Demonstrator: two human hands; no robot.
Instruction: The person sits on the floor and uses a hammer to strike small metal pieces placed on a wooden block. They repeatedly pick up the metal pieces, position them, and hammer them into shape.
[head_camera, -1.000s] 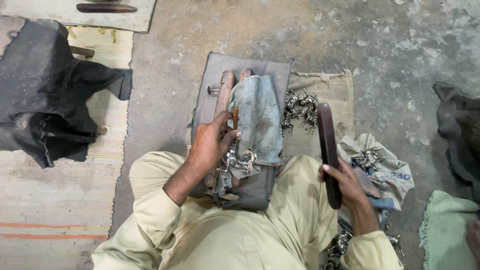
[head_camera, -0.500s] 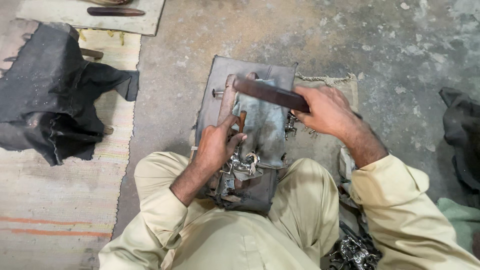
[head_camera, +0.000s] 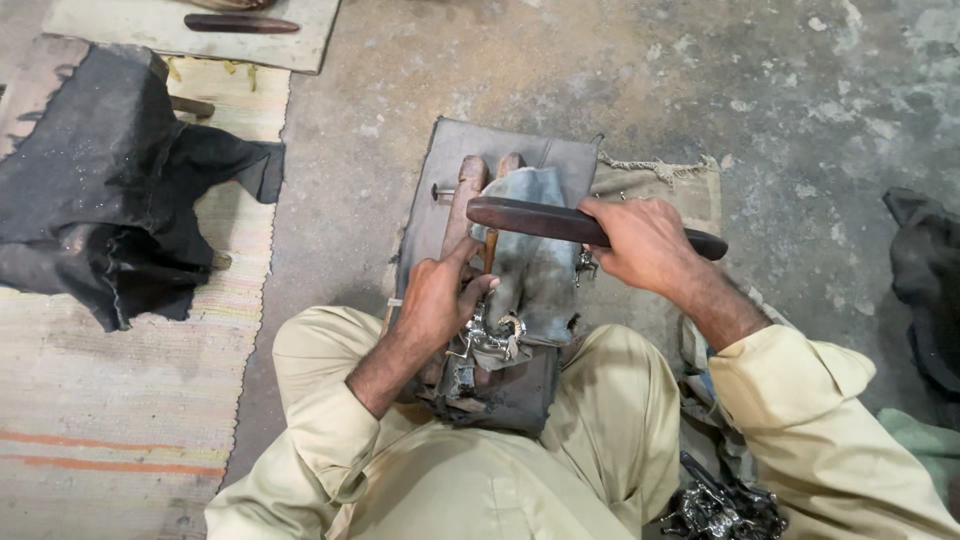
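I sit on the floor with a wooden clamp block (head_camera: 462, 200) wrapped in grey cloth (head_camera: 535, 265) between my knees. My left hand (head_camera: 438, 295) presses on the block, fingers pinching a shiny metal piece (head_camera: 490, 335) held at its near end. My right hand (head_camera: 645, 243) grips a long dark wooden stick (head_camera: 540, 218) held crosswise over the top of the block, its far end sticking out to the right of my fist.
A dark leather sheet (head_camera: 110, 200) lies on a striped mat (head_camera: 110, 400) at the left. Another dark stick (head_camera: 240, 23) rests on a board at the top. A pile of shiny metal parts (head_camera: 720, 505) sits by my right knee. Sacking (head_camera: 655, 180) lies under the block.
My right hand brought the stick from beside my right knee up over the block and now holds it slightly lower, across the cloth. My left hand stayed on the block.
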